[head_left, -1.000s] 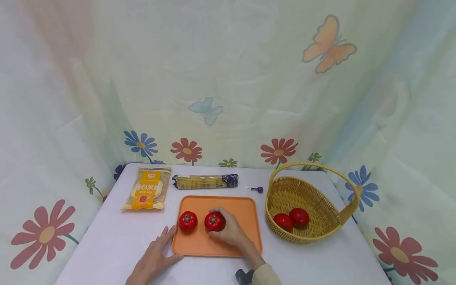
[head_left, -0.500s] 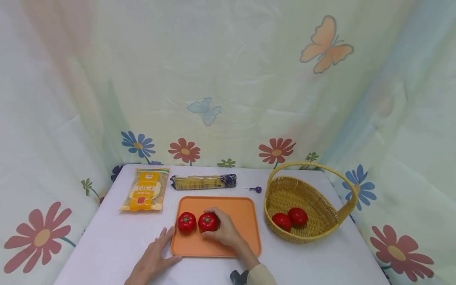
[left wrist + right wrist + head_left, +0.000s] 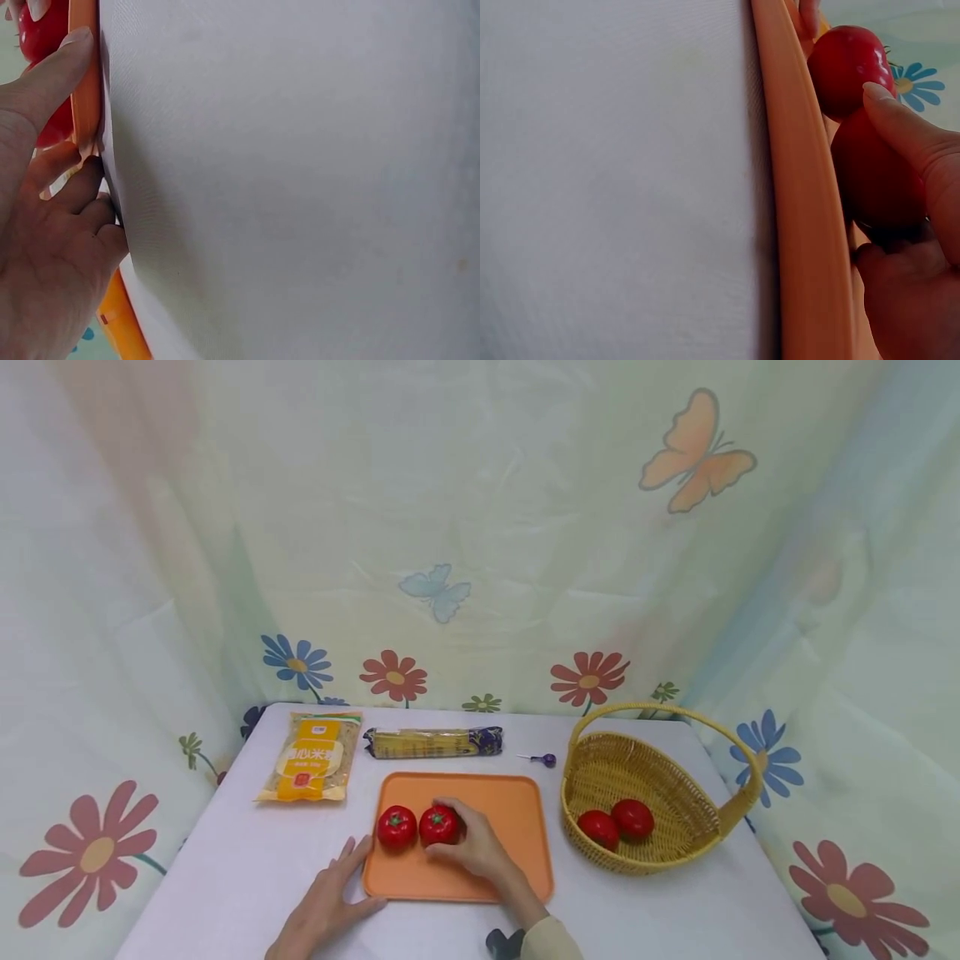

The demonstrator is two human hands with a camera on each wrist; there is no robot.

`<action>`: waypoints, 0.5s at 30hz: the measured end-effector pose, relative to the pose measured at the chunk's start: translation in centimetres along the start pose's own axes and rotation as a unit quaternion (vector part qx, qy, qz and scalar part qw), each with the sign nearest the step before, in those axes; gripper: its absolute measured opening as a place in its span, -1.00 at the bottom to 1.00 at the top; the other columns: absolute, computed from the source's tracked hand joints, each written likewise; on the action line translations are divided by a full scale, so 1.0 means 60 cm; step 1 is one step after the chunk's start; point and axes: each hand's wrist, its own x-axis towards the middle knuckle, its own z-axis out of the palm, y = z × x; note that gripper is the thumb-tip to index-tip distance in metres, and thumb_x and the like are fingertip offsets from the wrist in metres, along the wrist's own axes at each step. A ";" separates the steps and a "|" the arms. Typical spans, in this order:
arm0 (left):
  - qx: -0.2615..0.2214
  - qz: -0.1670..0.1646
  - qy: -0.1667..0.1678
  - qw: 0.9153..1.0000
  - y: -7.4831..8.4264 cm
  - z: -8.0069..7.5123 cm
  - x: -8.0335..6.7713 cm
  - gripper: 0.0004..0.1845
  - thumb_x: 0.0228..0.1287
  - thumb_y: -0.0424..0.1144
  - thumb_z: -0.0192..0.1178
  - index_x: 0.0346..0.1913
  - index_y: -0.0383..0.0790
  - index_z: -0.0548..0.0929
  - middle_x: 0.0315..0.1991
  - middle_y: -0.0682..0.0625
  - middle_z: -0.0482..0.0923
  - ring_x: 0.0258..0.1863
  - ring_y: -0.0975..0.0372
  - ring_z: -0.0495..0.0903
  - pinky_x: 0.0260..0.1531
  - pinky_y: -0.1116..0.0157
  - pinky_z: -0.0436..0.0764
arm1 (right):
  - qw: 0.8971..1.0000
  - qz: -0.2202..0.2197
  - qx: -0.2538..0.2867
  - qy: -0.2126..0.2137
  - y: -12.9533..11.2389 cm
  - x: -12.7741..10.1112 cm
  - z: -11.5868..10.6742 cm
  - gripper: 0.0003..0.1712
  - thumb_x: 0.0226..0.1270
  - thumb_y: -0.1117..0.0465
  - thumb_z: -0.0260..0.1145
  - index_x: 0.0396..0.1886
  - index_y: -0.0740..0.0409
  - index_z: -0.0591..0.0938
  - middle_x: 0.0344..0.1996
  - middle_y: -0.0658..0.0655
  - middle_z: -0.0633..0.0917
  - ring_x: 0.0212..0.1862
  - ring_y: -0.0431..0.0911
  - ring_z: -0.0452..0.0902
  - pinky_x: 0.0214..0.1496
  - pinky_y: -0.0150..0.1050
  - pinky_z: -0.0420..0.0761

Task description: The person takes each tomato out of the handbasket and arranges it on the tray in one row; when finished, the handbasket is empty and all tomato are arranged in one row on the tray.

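The head view shows the whole table (image 3: 225, 877), while each wrist view shows only a hand, the tray rim and white tabletop. In the right wrist view the right hand (image 3: 907, 247) is curled round a red tomato (image 3: 874, 180), thumb tip on its side, and a second tomato (image 3: 847, 64) lies just beyond it, touching or nearly so; the head view cannot settle that contact. The left wrist view shows the left hand (image 3: 45, 225) with straight, relaxed fingers, the thumb lying along the orange tray (image 3: 86, 97) rim and the fingers at the tray's corner on the table.

From the head view, the held tomato (image 3: 439, 824) sits on the left half of the tray (image 3: 510, 810), which lies near the table's front edge, at its middle. The left hand (image 3: 326, 902) rests flat at the tray's front left corner; the right hand (image 3: 476, 852) reaches in from the front.

The table is white, backed by a pale curtain (image 3: 480, 527) printed with flowers and butterflies.

Counted: four tomatoes, two on the tray and two in the wicker basket (image 3: 675, 793) by the right edge; one yellow packet (image 3: 311, 760) near the back left corner; one long noodle pack (image 3: 431, 742) along the back edge; one small purple object (image 3: 547, 760) between it and the basket.
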 end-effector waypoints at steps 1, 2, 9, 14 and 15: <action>-0.001 0.003 0.000 1.000 0.000 0.000 0.000 0.11 -0.08 0.16 0.57 0.57 0.03 0.27 0.57 -0.27 0.11 0.47 -0.38 0.08 0.29 -0.43 0.22 | 1.000 0.001 -0.003 0.000 0.000 0.000 -0.001 -0.10 0.08 0.05 0.64 0.43 -0.01 0.46 0.30 -0.02 0.57 0.35 0.00 0.45 0.34 -0.06 0.57; 0.000 0.003 0.000 1.000 0.002 0.001 0.000 0.11 -0.08 0.15 0.57 0.57 0.04 0.27 0.57 -0.26 0.11 0.48 -0.37 0.08 0.29 -0.43 0.22 | 1.000 0.002 -0.005 -0.001 0.000 0.000 -0.002 -0.10 0.09 0.04 0.63 0.43 -0.01 0.46 0.30 -0.02 0.57 0.35 0.00 0.45 0.34 -0.06 0.56; 0.015 -0.020 0.001 1.000 0.008 0.004 -0.004 0.11 -0.06 0.15 0.56 0.57 0.01 0.25 0.56 -0.30 0.11 0.46 -0.40 0.09 0.25 -0.46 0.23 | 1.000 0.003 -0.019 -0.010 -0.004 0.002 -0.003 -0.10 0.10 0.03 0.63 0.44 0.03 0.46 0.29 0.03 0.59 0.35 0.04 0.46 0.34 0.00 0.56; 0.012 -0.023 0.000 1.000 0.010 0.006 -0.004 0.12 -0.06 0.15 0.56 0.58 0.01 0.24 0.56 -0.30 0.10 0.45 -0.41 0.09 0.25 -0.46 0.23 | 1.000 0.008 -0.021 -0.011 0.000 0.001 -0.005 -0.08 0.09 0.01 0.63 0.45 0.02 0.45 0.30 0.03 0.58 0.36 0.06 0.45 0.35 0.01 0.55; 0.011 -0.023 -0.001 1.000 0.010 0.007 -0.003 0.12 -0.06 0.15 0.56 0.58 0.02 0.24 0.56 -0.29 0.10 0.45 -0.41 0.09 0.24 -0.47 0.23 | 1.000 0.010 -0.022 -0.010 0.001 0.001 -0.006 -0.08 0.10 0.01 0.63 0.45 0.01 0.45 0.31 0.02 0.58 0.37 0.06 0.44 0.35 0.01 0.55</action>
